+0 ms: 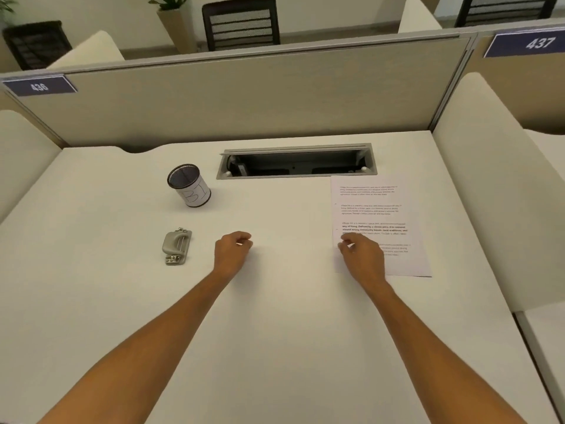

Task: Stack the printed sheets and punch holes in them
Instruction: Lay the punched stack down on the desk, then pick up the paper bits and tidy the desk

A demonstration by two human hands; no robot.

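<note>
Printed sheets [371, 206] lie flat on the white desk [275, 316] at the right, in a neat pile with black text facing up. My right hand [362, 254] rests on the pile's lower left part, fingers curled loosely, gripping nothing that I can see. My left hand [234, 250] sits on the bare desk near the middle, fingers curled in, holding nothing. A grey metal hole punch [176, 246] lies on the desk to the left of my left hand, about a hand's width away and untouched.
A black mesh pen cup [189, 185] with a white label stands behind the punch. An open grey cable tray [296, 162] is sunk into the desk's back. Beige partitions [244, 102] wall the desk at the back and both sides.
</note>
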